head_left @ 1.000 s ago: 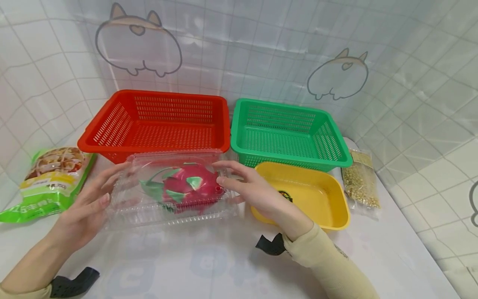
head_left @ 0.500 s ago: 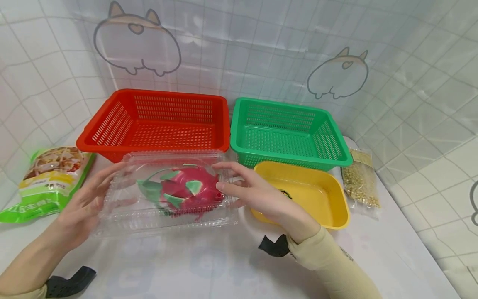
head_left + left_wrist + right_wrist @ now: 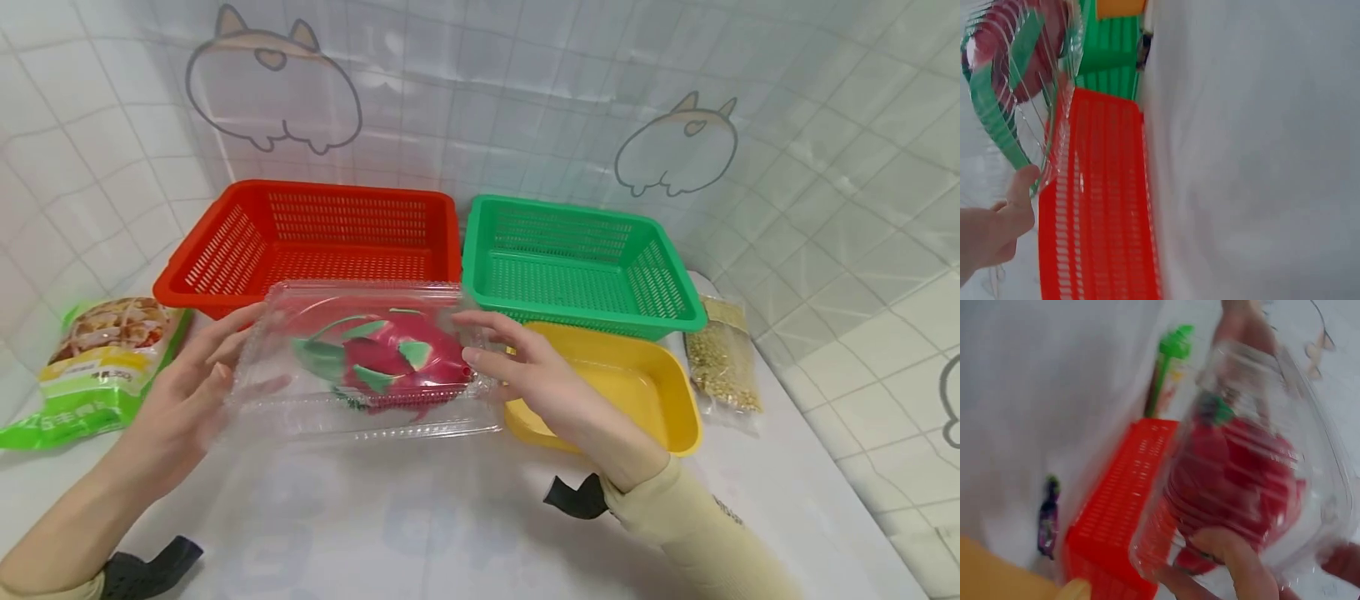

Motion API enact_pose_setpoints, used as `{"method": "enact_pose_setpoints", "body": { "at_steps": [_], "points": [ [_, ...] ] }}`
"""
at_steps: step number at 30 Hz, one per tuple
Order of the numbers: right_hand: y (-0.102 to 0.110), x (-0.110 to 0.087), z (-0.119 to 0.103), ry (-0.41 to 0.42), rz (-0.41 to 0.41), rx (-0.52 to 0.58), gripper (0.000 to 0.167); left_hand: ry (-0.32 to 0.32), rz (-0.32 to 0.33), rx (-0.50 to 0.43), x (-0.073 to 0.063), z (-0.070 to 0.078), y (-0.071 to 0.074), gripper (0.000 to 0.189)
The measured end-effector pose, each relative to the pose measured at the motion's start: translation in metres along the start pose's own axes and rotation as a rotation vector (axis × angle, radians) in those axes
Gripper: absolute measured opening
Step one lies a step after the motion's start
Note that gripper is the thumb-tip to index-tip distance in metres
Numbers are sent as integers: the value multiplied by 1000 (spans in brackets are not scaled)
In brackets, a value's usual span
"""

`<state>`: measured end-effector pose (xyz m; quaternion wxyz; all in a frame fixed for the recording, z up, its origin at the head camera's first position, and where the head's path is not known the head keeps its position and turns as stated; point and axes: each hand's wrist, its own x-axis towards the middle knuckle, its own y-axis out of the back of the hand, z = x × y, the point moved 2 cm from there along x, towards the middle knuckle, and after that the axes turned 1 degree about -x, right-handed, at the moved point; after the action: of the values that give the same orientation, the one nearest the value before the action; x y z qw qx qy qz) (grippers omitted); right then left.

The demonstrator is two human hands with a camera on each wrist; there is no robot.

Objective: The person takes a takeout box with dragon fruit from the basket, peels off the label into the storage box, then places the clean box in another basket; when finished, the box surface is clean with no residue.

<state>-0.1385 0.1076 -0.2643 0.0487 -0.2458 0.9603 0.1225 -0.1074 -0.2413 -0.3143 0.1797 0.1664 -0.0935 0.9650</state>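
A clear plastic clamshell box (image 3: 262, 392) with a pink dragon fruit (image 3: 390, 358) inside is held off the table between my two hands. The fruit has green, leaf-like scales, and ribbed plastic covers it in the left wrist view. At the left end of the box, my left hand (image 3: 180, 400) grips its edge, thumb in front and some fingers behind. My right hand (image 3: 540, 371) holds the opposite end, its thumb over the near side. In the right wrist view the box (image 3: 1322, 475) is blurred, with right-hand fingers along its lower end.
Behind the box stand a red basket (image 3: 442, 208) and a green basket (image 3: 480, 275). A yellow basin (image 3: 652, 400) sits in front of the green one. A green food bag (image 3: 97, 375) lies at left, a bag of grains (image 3: 723, 358) at right.
Both hands first shifted the box slightly left and nearer, then raised it and carried it right. It now overlaps more of the red basket's front. The grip on both ends persists.
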Motion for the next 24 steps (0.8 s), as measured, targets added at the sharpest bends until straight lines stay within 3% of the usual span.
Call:
{"method": "enact_pose_setpoints", "body": {
  "at_steps": [6, 11, 16, 24],
  "points": [
    [14, -11, -3, 24, 119, 59, 42, 73, 43, 60, 10, 8, -19, 54],
    [29, -16, -10, 76, 178, 75, 43, 100, 144, 131, 24, 11, -32, 52],
    [41, -16, -11, 96, 215, 120, 43, 107, 197, 98, 43, 12, -48, 49],
    [59, -20, -10, 104, 311, 182, 46, 45, 232, 22, 72, 8, -73, 44]
  ]
}}
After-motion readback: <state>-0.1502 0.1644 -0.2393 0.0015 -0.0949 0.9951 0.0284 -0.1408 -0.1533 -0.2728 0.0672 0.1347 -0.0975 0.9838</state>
